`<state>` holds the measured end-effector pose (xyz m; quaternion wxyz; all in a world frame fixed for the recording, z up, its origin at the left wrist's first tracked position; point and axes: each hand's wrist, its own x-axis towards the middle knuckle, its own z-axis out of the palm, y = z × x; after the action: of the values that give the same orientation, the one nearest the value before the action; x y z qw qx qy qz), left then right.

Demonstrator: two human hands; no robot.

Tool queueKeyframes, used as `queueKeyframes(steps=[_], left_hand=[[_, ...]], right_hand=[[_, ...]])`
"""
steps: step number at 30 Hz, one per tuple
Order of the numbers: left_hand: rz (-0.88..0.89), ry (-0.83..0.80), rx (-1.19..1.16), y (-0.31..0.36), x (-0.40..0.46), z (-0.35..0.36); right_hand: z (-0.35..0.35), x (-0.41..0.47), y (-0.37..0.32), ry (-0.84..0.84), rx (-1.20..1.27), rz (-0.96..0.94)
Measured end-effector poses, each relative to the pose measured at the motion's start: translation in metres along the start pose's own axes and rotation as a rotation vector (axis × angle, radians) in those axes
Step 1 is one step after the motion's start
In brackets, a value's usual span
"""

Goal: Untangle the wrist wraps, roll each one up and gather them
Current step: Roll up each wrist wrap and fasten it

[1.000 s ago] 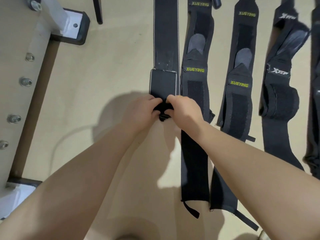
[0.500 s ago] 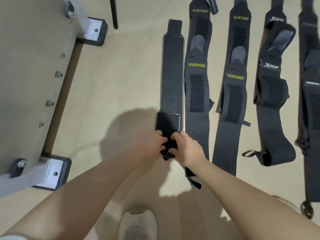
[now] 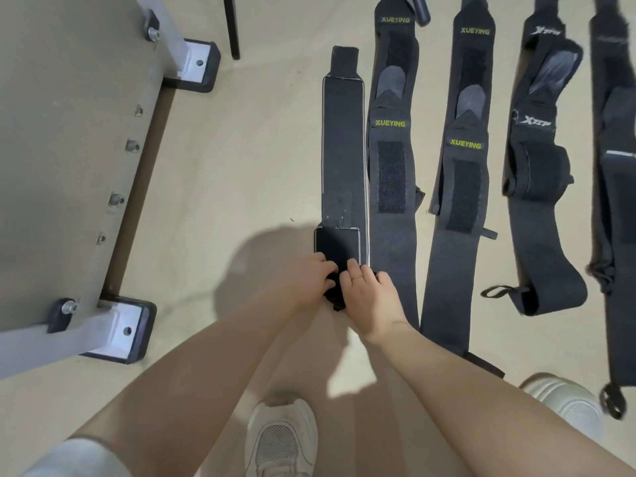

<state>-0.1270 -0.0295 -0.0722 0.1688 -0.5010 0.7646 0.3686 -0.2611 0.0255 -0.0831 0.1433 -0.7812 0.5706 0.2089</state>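
Observation:
Several black wrist wraps lie stretched out side by side on the beige floor. The leftmost, a plain black wrap (image 3: 343, 149) with pale edging, has its near end folded over into a small roll (image 3: 336, 246). My left hand (image 3: 306, 280) and my right hand (image 3: 370, 297) both grip that rolled end, fingers curled onto it. Right of it lie two wraps marked XUEYING, one (image 3: 392, 160) beside the plain wrap and another (image 3: 463, 187) further right. An XTEP wrap (image 3: 537, 187) and one more wrap (image 3: 616, 201) lie at the far right.
A grey metal frame (image 3: 103, 201) with bolts and two black-capped feet stands on the left. A thin dark leg (image 3: 231, 25) stands at the top. My two white shoes (image 3: 280, 438) (image 3: 564, 404) are at the bottom. Bare floor lies between the frame and the wraps.
My view has pulled back and risen, showing the whole plain wrap and my shoes. Both hands stay on the rolled end, which has gathered a little more of the wrap.

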Motion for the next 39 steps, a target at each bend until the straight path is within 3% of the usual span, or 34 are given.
queueKeyframes(steps=[4,10,13,16,20,23,25,29,35,39], left_hand=[[0.036,0.106,-0.028,-0.005,0.0,0.007],[0.039,0.355,-0.342,-0.003,-0.001,0.019],[0.038,0.313,-0.41,-0.005,-0.005,0.021],[0.045,0.269,-0.325,-0.007,-0.002,0.021],[-0.039,0.334,-0.396,0.0,0.006,0.011],[-0.078,0.283,-0.401,0.003,0.012,0.0],[-0.121,0.232,-0.378,0.004,0.017,-0.005],[-0.174,0.205,-0.375,0.004,0.02,-0.007],[-0.24,0.26,-0.623,0.0,0.017,-0.001],[-0.225,0.319,-0.593,0.002,0.013,0.001]], right_hand=[[-0.003,0.002,0.008,0.064,0.095,-0.028],[-0.008,0.016,0.022,0.078,0.232,-0.046],[-0.018,0.023,0.026,0.012,0.306,0.012],[-0.023,0.031,0.033,-0.057,0.509,0.099],[-0.023,0.036,0.034,-0.055,0.828,0.317],[-0.021,0.029,0.021,0.232,0.342,0.186],[-0.015,0.02,0.015,0.331,0.182,0.087],[0.013,0.006,0.023,0.299,0.17,-0.018],[0.005,0.013,0.015,0.394,0.095,0.006],[-0.002,0.018,0.013,0.257,0.195,0.063]])
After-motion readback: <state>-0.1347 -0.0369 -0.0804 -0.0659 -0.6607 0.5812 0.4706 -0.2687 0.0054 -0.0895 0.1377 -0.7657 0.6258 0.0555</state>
